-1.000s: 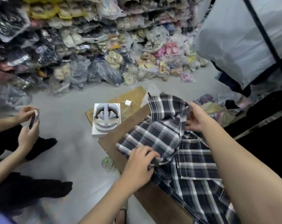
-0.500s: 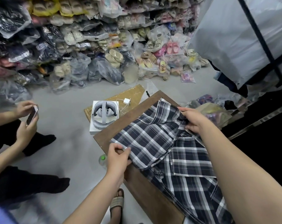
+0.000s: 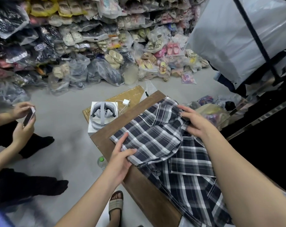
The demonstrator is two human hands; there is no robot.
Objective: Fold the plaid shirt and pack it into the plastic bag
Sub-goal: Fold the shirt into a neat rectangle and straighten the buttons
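A dark blue, grey and white plaid shirt (image 3: 157, 138) lies spread on a brown wooden table (image 3: 139, 182), its lower part running toward me. My left hand (image 3: 121, 154) pinches the near left edge of the folded-over upper part, thumb on top. My right hand (image 3: 193, 122) presses and grips the cloth at the far right edge of that fold. No single plastic bag for the shirt can be picked out.
A white headset (image 3: 103, 113) sits on a box on brown cardboard left of the table. A green-capped bottle (image 3: 101, 161) stands on the floor. Another person's hands (image 3: 22, 118) hold a phone at left. Bagged shoes pile up behind.
The shirt part that was lifted a second ago now lies flat on the table. My left hand shifted out to the left edge; my right hand lowered onto the cloth.
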